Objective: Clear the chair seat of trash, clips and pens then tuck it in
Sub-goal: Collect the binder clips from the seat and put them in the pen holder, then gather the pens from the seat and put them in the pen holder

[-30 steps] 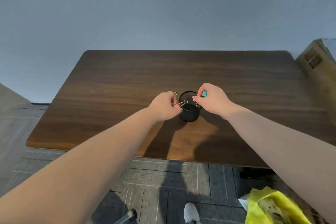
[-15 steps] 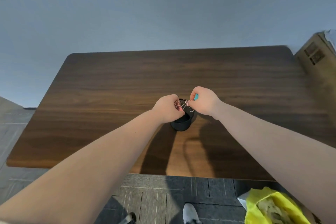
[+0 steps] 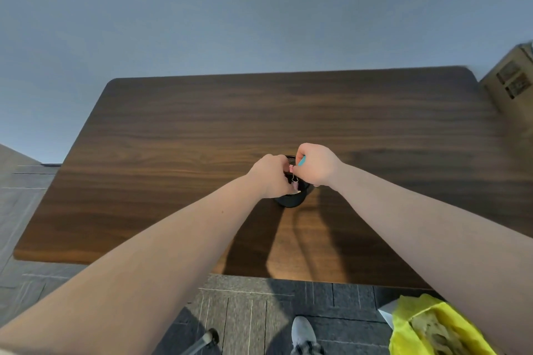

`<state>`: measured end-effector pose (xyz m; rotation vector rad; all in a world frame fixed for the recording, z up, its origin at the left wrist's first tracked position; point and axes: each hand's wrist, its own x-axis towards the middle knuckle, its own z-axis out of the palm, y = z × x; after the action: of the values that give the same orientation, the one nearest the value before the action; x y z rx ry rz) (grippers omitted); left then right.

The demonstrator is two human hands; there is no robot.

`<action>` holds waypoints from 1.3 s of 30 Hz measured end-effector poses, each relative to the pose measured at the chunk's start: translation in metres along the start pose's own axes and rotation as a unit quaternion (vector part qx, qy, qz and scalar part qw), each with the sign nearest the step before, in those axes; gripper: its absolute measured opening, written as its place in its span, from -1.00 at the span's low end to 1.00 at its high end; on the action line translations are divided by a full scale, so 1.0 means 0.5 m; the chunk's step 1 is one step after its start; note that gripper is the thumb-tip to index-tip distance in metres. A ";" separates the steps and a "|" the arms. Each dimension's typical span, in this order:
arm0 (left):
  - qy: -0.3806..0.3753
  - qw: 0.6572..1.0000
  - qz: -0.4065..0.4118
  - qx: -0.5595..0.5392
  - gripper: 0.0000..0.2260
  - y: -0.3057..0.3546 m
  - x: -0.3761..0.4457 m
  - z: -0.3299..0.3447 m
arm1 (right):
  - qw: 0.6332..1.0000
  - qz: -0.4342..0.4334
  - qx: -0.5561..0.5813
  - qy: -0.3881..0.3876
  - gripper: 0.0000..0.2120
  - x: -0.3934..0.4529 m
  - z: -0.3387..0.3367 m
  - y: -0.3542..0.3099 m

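A small pink binder clip (image 3: 292,170), wire handles dangling.

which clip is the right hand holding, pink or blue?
The blue clip: it pokes out of the right hand. The pink clip is pinched by the left hand. Both sit above the black cup.

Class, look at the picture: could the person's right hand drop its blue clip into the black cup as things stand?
Probably yes. The right hand is right over the black cup, with the blue clip above the rim. The left hand, holding a pink clip, crowds the opening.
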<state>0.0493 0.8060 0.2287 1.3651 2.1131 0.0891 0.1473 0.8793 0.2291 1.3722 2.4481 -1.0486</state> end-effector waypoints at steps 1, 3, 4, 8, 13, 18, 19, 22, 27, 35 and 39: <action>0.002 1.000 0.001 0.001 -0.63 0.001 -0.003 -0.003 | 1.000 0.004 0.000 -0.003 -0.90 0.000 0.000 -0.002; 0.004 1.000 0.004 0.013 -0.62 0.004 -0.008 -0.008 | 1.000 0.008 -0.001 -0.006 -0.91 0.000 0.000 -0.005; 0.004 1.000 0.004 0.018 -0.62 0.004 -0.008 -0.009 | 1.000 0.008 0.001 -0.009 -0.89 0.000 0.000 -0.007; 0.013 1.000 0.001 0.016 -0.68 0.000 -0.013 -0.015 | 1.000 -0.008 0.011 -0.020 -0.75 0.000 0.003 -0.017; 0.029 0.999 -0.002 0.021 -0.65 -0.018 -0.031 -0.028 | 0.999 -0.034 -0.003 -0.011 -0.60 -0.007 0.009 -0.026; 0.036 0.999 -0.016 0.013 -0.55 -0.044 -0.063 -0.039 | 0.999 -0.036 -0.025 0.027 -0.66 -0.020 0.011 -0.028; 0.039 0.999 -0.019 0.013 -0.56 -0.050 -0.071 -0.041 | 0.998 -0.035 -0.031 0.034 -0.66 -0.023 0.011 -0.028; 0.047 0.998 -0.029 0.011 -0.57 -0.073 -0.103 -0.041 | 0.997 -0.034 -0.049 0.043 -0.67 -0.047 0.019 -0.037; 0.040 0.998 -0.055 -0.011 -0.52 -0.140 -0.197 -0.032 | 0.994 -0.060 -0.080 0.051 -0.65 -0.110 0.068 -0.096; 0.034 0.991 -0.122 -0.036 -0.49 -0.332 -0.453 -0.002 | 0.977 -0.139 -0.159 0.005 -0.58 -0.250 0.229 -0.266; 0.037 0.984 -0.174 -0.030 -0.44 -0.471 -0.605 0.030 | 0.965 -0.181 -0.190 -0.028 -0.55 -0.318 0.350 -0.369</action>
<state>-0.0478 0.4370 0.2670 0.9526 2.3588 0.0602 0.0563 0.5952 0.2608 0.7892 2.7321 -0.6087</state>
